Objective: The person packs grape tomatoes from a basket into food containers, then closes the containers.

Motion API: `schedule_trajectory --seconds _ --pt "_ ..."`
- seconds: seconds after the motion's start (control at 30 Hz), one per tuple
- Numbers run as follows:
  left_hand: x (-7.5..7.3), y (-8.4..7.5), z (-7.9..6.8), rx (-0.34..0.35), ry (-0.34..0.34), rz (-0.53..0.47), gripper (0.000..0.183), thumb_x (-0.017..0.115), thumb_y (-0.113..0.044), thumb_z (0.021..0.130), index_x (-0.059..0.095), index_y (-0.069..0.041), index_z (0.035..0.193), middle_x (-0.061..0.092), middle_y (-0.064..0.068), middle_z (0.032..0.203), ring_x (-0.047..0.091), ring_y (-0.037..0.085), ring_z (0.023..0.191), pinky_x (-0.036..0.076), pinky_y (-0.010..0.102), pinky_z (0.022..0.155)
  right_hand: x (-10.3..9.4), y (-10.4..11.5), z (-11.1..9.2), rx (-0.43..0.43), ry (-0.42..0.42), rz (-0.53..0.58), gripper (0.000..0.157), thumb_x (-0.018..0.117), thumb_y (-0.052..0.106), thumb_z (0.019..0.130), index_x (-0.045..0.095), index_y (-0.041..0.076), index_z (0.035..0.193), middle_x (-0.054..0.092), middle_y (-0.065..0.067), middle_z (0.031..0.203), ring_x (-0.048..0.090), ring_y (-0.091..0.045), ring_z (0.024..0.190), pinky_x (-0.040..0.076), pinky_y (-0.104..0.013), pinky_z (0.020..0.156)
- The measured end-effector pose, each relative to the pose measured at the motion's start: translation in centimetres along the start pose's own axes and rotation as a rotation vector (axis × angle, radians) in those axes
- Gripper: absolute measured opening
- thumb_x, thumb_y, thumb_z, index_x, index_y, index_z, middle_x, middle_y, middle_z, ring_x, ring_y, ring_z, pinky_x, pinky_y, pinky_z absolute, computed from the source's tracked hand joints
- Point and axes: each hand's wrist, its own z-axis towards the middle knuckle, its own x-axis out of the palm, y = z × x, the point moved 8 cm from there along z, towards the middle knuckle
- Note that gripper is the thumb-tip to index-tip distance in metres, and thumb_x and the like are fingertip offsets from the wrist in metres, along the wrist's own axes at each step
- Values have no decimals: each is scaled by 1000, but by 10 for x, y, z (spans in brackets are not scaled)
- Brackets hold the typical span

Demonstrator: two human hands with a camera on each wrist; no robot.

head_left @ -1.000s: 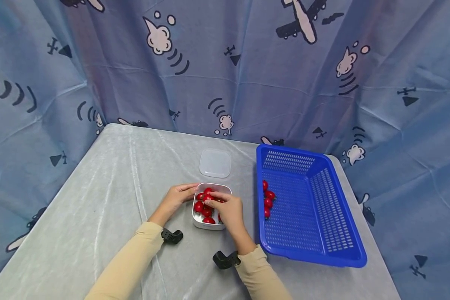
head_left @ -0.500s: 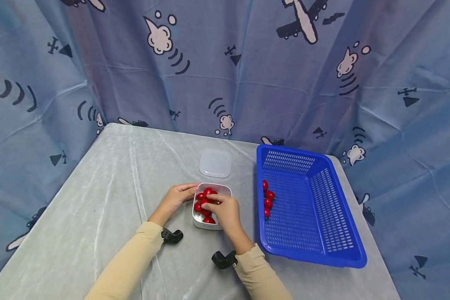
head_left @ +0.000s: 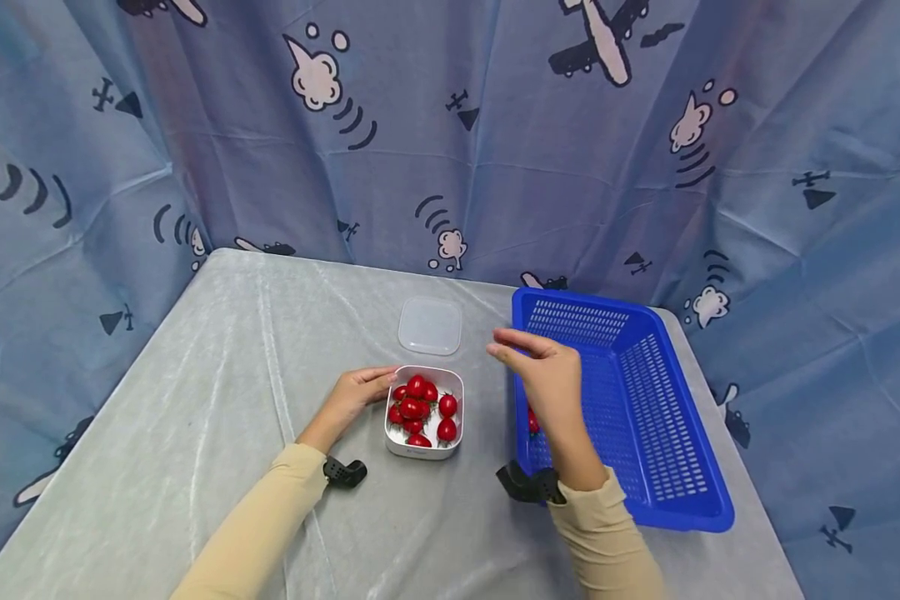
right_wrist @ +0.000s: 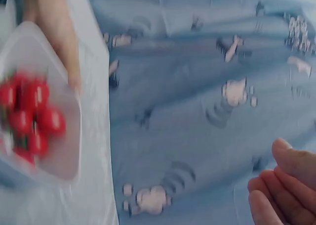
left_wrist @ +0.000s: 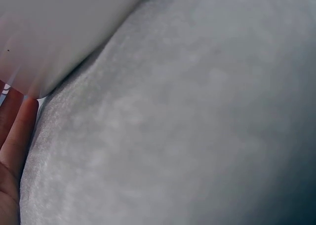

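Observation:
A white square container (head_left: 424, 453) with several red cherry tomatoes (head_left: 415, 408) inside sits on the cloth-covered table. Fairly straight fingers of my left hand (head_left: 351, 403) touch its back left corner; in the left wrist view, the fingertips (left_wrist: 30, 109) lie against its pale wall. Off to the right, my right hand (head_left: 553, 385) hovers over the left rim of a blue plastic basket (head_left: 622, 521). Nothing shows between its thumb and fingers, which stand apart in the right wrist view. Red tomatoes (head_left: 533, 421) show in the basket, partly hidden behind that hand.
A clear, flat square lid (head_left: 430, 326) lies behind the container. The blue basket's raised, slotted walls take up the table's right side. A patterned blue curtain (head_left: 390, 150) hangs behind the table.
My right hand has let go of a tomato in the container, lifted out, and moved right to the basket's left rim. The left hand stays at the container's corner.

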Motion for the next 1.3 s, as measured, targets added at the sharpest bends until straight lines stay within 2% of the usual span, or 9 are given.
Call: schedule_trajectory --seconds 0.07,0.13,0.17,0.2,0.33,0.6,0.87,1.1,1.3 --pt "0 0 0 -2 -1 1 41 67 -19 95 63 4 129 74 -3 111 69 -1 86 57 18 84 -16 -7 12 35 -15 -15 35 84 28 81 78 7 108 78 -3 106 66 2 79 55 -13 74" --pt "0 1 0 -4 -1 4 41 67 -19 95 63 4 129 74 -3 111 69 -1 86 56 18 84 -29 -19 24 80 -18 -42 41 83 33 81 76 8 113 77 -2 109 67 0 84 56 -18 82" --pt "0 1 0 -4 -2 5 41 67 -19 95 63 4 129 74 -3 112 69 -1 86 56 18 84 -34 -24 29 101 -11 -55 43 82 34 82 75 8 116 76 -3 112 67 -3 100 54 -23 95" --pt "0 1 0 -4 -2 5 41 67 -19 95 63 4 129 74 -2 113 69 -1 86 56 18 84 -39 -31 34 120 -2 -71 45 81 35 83 74 8 118 75 -4 115 67 -8 106 52 -28 101" --pt "0 1 -1 -6 -5 -3 41 67 -18 95 63 4 129 74 -3 112 69 -1 87 57 18 84 -52 -56 49 192 52 -130 51 77 38 86 69 7 126 69 -11 127 58 -23 126 44 -41 113" --pt "-1 2 2 -9 -1 -5 41 67 -18 95 63 4 129 74 0 113 69 0 89 57 19 85 -66 -105 73 321 89 -171 54 74 37 89 64 5 131 66 -11 133 64 -18 119 47 -36 109" --pt "0 2 1 -9 2 -5 42 68 -20 95 63 4 129 73 4 118 69 0 91 56 19 86 -62 -127 82 339 105 -157 52 73 29 92 61 1 134 60 -17 139 67 -14 112 47 -37 109" --pt "1 1 -1 -4 3 -14 41 66 -18 95 62 5 130 72 5 119 69 0 90 56 19 87 -54 -148 88 379 154 -169 51 71 25 93 59 -1 135 57 -20 140 57 -32 129 43 -42 113" --pt "1 0 -2 0 2 -10 42 66 -18 96 62 5 130 73 6 119 69 -1 89 56 19 87 -49 -162 91 364 198 -203 52 74 26 91 61 -2 133 60 -20 137 60 -32 126 44 -44 112"
